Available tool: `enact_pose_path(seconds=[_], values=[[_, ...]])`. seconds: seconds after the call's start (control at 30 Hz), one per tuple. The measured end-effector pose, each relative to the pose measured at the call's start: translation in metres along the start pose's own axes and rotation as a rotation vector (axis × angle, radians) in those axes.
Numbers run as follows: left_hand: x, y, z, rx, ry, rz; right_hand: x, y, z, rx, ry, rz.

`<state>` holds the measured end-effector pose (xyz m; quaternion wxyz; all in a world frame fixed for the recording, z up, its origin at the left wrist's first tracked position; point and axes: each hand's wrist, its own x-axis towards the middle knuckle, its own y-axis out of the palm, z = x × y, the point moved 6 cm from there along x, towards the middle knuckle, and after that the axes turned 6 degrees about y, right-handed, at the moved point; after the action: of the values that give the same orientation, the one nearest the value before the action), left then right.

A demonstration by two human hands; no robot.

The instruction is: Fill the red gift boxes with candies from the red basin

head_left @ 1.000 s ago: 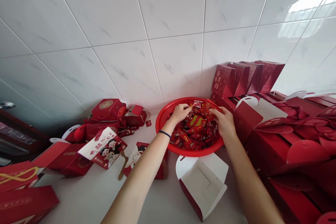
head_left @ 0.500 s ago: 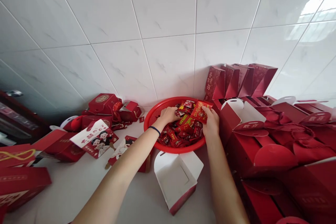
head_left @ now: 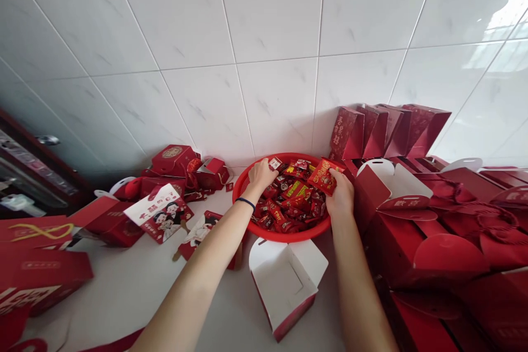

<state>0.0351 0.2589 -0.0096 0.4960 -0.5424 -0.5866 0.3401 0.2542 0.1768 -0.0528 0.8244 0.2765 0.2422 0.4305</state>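
A red plastic basket (head_left: 295,237) full of wrapped sweets (head_left: 289,203) stands against the wall. At its right rim my right hand (head_left: 341,190) grips a red and yellow packet (head_left: 324,176). My left hand (head_left: 263,176), with a dark band at the wrist, is over the basket's left part, its fingers closed on a small packet (head_left: 275,164) with a pale label. In front of the basket lies an open box (head_left: 282,286), white inside, with nothing in it.
Stacked red boxes (head_left: 433,247) fill the right side, with several upright open ones (head_left: 350,132) by the tiled wall (head_left: 280,99). More red boxes (head_left: 171,160) and a printed box (head_left: 163,214) lie at the left. A printed red box (head_left: 200,234) is beside my left forearm.
My left hand has lifted slightly from among the sweets, and the small packet now shows at its fingers. My right hand still holds its packet. The whole view has shifted a little.
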Motion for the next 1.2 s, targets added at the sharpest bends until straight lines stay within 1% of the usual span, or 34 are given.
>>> enact_pose_path(seconds=[0.07,0.13,0.23,0.3,0.4,0.5,0.57,0.63,0.73,0.87,1.0,1.2], values=[[-0.001,0.001,-0.003,-0.027,0.05,0.001,0.0,0.0,0.001,0.013,-0.001,-0.009],[-0.002,0.003,-0.011,-0.057,0.14,0.014,-0.002,0.0,0.001,0.022,0.006,-0.017],[-0.002,0.01,-0.03,-0.092,0.302,0.059,-0.003,-0.001,0.002,0.031,0.018,-0.024],[0.0,0.014,-0.043,-0.108,0.382,0.091,-0.004,-0.001,0.003,0.035,0.022,-0.022],[0.006,0.02,-0.059,-0.144,0.443,0.109,-0.004,0.0,0.003,0.041,0.024,-0.012],[0.012,0.024,-0.066,-0.218,0.46,0.098,-0.004,0.001,0.003,0.049,0.028,-0.002],[0.016,0.026,-0.064,-0.295,0.462,0.084,-0.004,0.002,0.002,0.052,0.033,0.006],[0.021,0.026,-0.058,-0.392,0.453,0.074,-0.004,0.003,0.001,0.05,0.039,0.016],[0.029,0.024,-0.041,-0.553,0.391,0.059,-0.003,0.003,0.001,0.047,0.044,0.028],[0.036,0.016,-0.02,-0.752,0.294,0.049,-0.003,0.004,0.001,0.042,0.038,0.037],[0.035,0.013,-0.015,-0.868,0.252,0.119,-0.004,0.005,0.002,0.042,0.037,0.047],[0.028,0.018,-0.022,-0.957,0.263,0.276,-0.006,0.008,0.002,0.046,0.054,0.068]])
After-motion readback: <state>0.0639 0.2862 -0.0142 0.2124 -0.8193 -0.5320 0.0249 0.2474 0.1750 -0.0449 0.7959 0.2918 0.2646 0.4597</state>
